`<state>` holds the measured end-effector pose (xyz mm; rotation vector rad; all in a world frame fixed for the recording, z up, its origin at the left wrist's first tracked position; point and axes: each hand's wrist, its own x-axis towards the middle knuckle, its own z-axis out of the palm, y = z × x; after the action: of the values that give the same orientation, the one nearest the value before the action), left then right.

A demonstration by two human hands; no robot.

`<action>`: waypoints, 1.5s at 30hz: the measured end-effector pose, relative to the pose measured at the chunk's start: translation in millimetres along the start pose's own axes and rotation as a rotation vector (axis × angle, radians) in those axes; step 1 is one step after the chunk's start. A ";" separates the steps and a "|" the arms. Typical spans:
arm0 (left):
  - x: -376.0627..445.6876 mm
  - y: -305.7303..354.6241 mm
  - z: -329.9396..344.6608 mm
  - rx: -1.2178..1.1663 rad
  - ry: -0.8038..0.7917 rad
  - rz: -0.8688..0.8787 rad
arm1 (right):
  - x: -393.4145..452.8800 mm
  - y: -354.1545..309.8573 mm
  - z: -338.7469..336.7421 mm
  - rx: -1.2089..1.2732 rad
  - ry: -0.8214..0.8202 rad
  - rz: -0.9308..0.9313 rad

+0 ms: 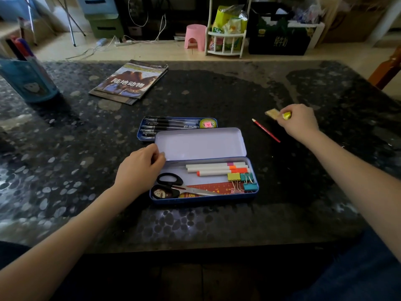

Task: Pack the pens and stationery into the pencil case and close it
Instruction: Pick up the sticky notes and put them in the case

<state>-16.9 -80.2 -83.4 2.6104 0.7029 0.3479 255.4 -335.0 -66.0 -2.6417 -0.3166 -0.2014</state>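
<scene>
Your case (204, 181) sits mostly packed by your left hand (141, 168), whose curled fingers touch its lid corner, while your right hand (300, 122) pinches an eraser (280, 114); the pencil (266, 130) beside those fingers, the tray (173, 128) and closing remain.

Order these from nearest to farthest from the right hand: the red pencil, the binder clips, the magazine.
From the right hand:
1. Red pencil, on the table just left of it.
2. Binder clips, in the case's right end.
3. Magazine, far left corner.
</scene>
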 end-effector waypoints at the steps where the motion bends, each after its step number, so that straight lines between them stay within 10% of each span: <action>1: 0.2 0.2 0.1 -0.001 -0.002 -0.001 | -5.1 -7.0 -6.0 0.069 -0.006 -0.012; 16: 0.2 1.0 -2.7 0.004 -0.024 0.013 | -149.9 -82.2 -25.6 0.214 -0.653 -0.626; 45: 1.3 1.3 -1.7 0.020 -0.035 -0.005 | -165.5 -100.0 -4.4 0.187 -0.636 -0.646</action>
<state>-15.8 -79.9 -81.1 2.6268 0.7039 0.2946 70.1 -281.7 -51.0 -2.2638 -1.3192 0.4575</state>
